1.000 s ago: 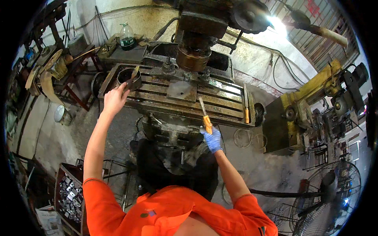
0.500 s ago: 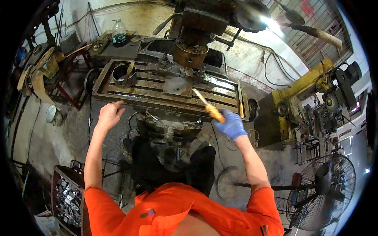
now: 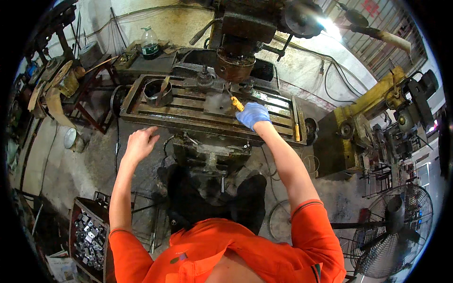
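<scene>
While the gloved right hand (image 3: 253, 115) reached over the work: its blue fingers were closed firmly round a yellow-handled tool (image 3: 237, 104), towards 1 o'clock from the centre of the view.
Tool tip: aimed towards 11 o'clock, near the far right corner of a square steel plate (image 3: 213, 102); whether it touched could not be told.
Left hand (image 3: 140, 144): bare and loosely open at 9 o'clock, well apart from the right, just beside the front edge of the slotted machine table (image 3: 185, 103).
In the way: a heavy round spindle (image 3: 234, 68) hung at 12 o'clock, close beyond the tool tip; a round fitting (image 3: 205, 78) stood at 11, and the glove hid part of the table.
On the table: a dark can (image 3: 163, 99) with a wooden handle (image 3: 165, 84) leaning in it, at 10 o'clock; a slim tool (image 3: 297, 132) lay along the right-hand end, near 3.
Around the floor: a bucket (image 3: 72, 138) at 9, a crate (image 3: 92, 207) of metal pieces (image 3: 89, 238) at 8, a caged fan (image 3: 394, 231) at 4.
Behind: a clear bottle (image 3: 150, 47) at 11.
</scene>
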`<state>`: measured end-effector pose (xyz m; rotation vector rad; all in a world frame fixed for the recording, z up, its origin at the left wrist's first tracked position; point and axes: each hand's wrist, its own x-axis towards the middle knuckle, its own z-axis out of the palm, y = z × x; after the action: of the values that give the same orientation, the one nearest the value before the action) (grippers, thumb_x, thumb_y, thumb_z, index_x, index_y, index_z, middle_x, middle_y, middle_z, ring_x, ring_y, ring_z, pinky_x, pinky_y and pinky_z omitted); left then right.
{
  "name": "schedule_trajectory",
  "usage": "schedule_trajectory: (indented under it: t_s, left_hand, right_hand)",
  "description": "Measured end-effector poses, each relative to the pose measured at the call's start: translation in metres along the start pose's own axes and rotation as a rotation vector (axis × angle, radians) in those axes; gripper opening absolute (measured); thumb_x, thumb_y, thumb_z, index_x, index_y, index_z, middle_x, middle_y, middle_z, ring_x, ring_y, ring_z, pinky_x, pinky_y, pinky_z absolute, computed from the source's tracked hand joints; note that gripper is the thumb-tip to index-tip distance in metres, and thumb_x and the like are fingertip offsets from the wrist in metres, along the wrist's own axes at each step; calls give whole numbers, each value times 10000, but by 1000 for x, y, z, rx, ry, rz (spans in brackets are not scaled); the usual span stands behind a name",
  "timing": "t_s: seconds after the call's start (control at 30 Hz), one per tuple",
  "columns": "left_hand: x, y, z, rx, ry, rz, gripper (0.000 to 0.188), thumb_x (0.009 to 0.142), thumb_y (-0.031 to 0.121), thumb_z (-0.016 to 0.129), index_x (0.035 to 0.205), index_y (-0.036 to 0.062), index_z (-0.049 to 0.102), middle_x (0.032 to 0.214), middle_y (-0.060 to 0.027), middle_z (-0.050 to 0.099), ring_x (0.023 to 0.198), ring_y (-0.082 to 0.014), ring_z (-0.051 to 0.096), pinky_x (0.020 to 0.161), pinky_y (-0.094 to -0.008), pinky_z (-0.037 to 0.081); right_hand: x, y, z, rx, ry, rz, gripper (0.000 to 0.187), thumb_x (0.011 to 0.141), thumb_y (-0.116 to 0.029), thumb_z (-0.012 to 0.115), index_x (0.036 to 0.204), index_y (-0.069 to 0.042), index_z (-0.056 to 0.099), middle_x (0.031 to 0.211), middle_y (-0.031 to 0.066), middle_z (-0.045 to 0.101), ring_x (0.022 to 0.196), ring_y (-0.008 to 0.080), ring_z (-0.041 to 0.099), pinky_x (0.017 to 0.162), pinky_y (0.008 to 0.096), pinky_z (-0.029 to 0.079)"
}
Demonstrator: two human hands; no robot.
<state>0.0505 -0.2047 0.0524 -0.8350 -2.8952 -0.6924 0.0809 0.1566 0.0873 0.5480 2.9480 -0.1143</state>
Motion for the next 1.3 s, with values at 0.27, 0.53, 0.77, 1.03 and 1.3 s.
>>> schedule_trajectory:
  t_s: [0.27, 0.53, 0.77, 1.03, 1.3]
  left_hand:
    - [-5, 0, 27, -65, -81, 43, 298, 836, 225, 536, 1078, 59, 580, 810, -191, 628, 767, -358, 600, 684, -446, 471]
    - [21, 60, 82, -675, -289, 74, 378, 849, 90, 427, 1219, 37, 481, 714, -149, 632, 650, -235, 626, 646, -343, 493]
    - [11, 62, 90, -205, -268, 284, 370, 812, 118, 521, 1174, 45, 509, 827, -236, 599, 782, -392, 578, 710, -462, 466]
    - [-18, 15, 67, -278, -153, 202, 355, 880, 253, 477, 1173, 54, 508, 830, -243, 594, 780, -390, 581, 716, -465, 463]
    - [-211, -119, -78, -274, 259, -558, 448, 749, -16, 446, 1192, 21, 504, 788, -116, 652, 745, -151, 611, 713, -303, 479]
  right_hand:
    - [-59, 49, 4, 14, -98, -8, 475, 720, -443, 585, 815, 19, 645, 855, 221, 629, 816, 357, 607, 736, 401, 475]
    - [-131, 43, 7, 162, -333, -477, 460, 736, -510, 577, 782, -59, 656, 677, 192, 597, 666, 357, 588, 623, 411, 458]
    - [-140, 22, 25, 84, -295, -479, 486, 746, -521, 558, 752, -44, 646, 692, 195, 593, 674, 377, 572, 621, 429, 451]
    - [-150, 28, 47, 373, -316, -427, 277, 704, -264, 698, 729, -7, 599, 592, 142, 553, 511, 205, 514, 521, 323, 419]
    - [-153, 30, 62, 805, -315, -418, 242, 677, -112, 726, 810, 18, 572, 668, -14, 532, 604, 72, 440, 537, 265, 396]
